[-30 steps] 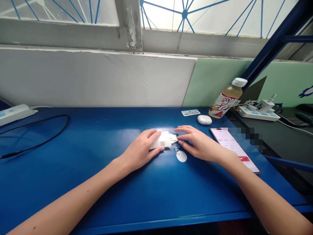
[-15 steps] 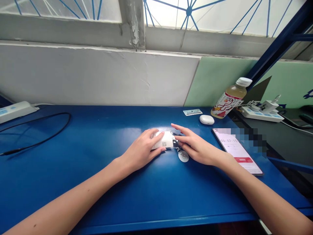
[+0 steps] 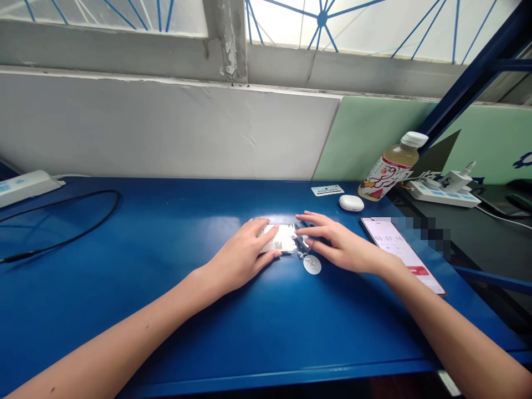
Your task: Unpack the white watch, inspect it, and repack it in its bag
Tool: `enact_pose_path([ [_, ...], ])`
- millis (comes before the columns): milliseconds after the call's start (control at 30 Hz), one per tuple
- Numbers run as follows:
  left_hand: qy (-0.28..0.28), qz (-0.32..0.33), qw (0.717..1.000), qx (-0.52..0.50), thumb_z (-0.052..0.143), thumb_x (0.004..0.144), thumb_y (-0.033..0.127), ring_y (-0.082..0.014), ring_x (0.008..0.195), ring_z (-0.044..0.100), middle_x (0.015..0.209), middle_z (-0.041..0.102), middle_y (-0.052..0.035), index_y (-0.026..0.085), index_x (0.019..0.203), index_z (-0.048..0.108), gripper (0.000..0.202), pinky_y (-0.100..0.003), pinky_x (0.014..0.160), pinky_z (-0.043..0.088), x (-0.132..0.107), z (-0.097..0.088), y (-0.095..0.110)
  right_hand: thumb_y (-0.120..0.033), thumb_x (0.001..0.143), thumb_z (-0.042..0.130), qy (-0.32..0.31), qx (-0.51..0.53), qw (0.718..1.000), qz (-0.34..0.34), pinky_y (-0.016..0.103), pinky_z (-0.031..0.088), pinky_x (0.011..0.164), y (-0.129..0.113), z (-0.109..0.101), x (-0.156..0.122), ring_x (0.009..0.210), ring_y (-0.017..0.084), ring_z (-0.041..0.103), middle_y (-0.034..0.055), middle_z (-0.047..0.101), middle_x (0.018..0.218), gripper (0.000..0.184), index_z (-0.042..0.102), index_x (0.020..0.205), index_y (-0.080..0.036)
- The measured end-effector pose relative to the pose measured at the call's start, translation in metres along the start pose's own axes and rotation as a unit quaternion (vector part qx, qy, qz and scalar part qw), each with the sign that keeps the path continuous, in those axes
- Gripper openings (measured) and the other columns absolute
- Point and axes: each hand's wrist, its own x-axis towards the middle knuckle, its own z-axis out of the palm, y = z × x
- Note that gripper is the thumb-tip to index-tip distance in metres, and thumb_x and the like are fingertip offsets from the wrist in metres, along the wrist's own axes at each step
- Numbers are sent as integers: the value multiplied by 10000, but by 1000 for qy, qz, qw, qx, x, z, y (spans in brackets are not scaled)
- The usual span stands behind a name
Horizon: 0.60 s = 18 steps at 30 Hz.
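Note:
A small white card holder (image 3: 284, 239) lies flat on the blue table (image 3: 166, 266) in front of me. My left hand (image 3: 241, 258) rests on its left end, with the thumb at the near edge and the fingers along the far edge. My right hand (image 3: 341, 246) lies flat at its right end, fingers stretched out and touching the dark clip there. A round silver tag (image 3: 311, 264) on a short ring lies on the table just below the holder, between my hands.
A phone (image 3: 403, 255) with a lit timer screen lies right of my right hand. Behind it are a white earbud case (image 3: 351, 203), a small card (image 3: 327, 190) and a drink bottle (image 3: 390, 165). A black cable (image 3: 62, 221) and a white power strip (image 3: 22, 187) sit at the left.
My right hand's fingers have spread and slid slightly along the holder's right end. The left hand has stayed on the holder. The view shifted a little.

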Motion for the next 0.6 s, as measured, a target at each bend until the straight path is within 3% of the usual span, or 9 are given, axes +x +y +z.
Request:
enact_pose_path([
  [67,-26,-1,1000,10,360,1046,414,-356,1440,324,1530,396,-210,117,1486,411,533,-527,1133,334,-1,-2,3,-322,982,467,53,-31,998,15,524,389,1132,3,-2,-1,1397,311,430,123,547,1447,366,650,1273,-195],
  [133,-52,4,999,14,303,1057,417,-344,1481,232,1577,320,-194,112,1523,340,559,-526,1167,271,-1,-4,5,-300,975,467,86,-68,994,23,524,421,1105,5,-4,-1,1353,327,476,146,625,1347,329,716,1133,-155],
  [233,-76,10,997,15,302,1044,476,-345,1503,138,1614,222,-186,104,1548,270,627,-535,1186,215,-2,-8,8,-271,962,481,78,-71,994,25,509,474,1048,2,-5,0,1294,331,532,122,713,1194,302,761,900,-176],
  [400,-83,12,996,20,315,1027,535,-349,1506,97,1624,174,-182,115,1558,239,682,-538,1187,200,-2,-8,9,-286,961,517,92,18,996,15,408,532,962,-14,-4,2,1102,255,663,83,736,1144,259,730,1074,-193],
  [600,-65,23,997,24,289,1028,552,-347,1505,124,1616,211,-188,123,1565,218,692,-530,1189,188,-3,-4,6,-273,938,570,62,27,998,-8,366,522,967,-21,7,1,1113,238,651,105,683,1234,294,684,1191,-177],
])
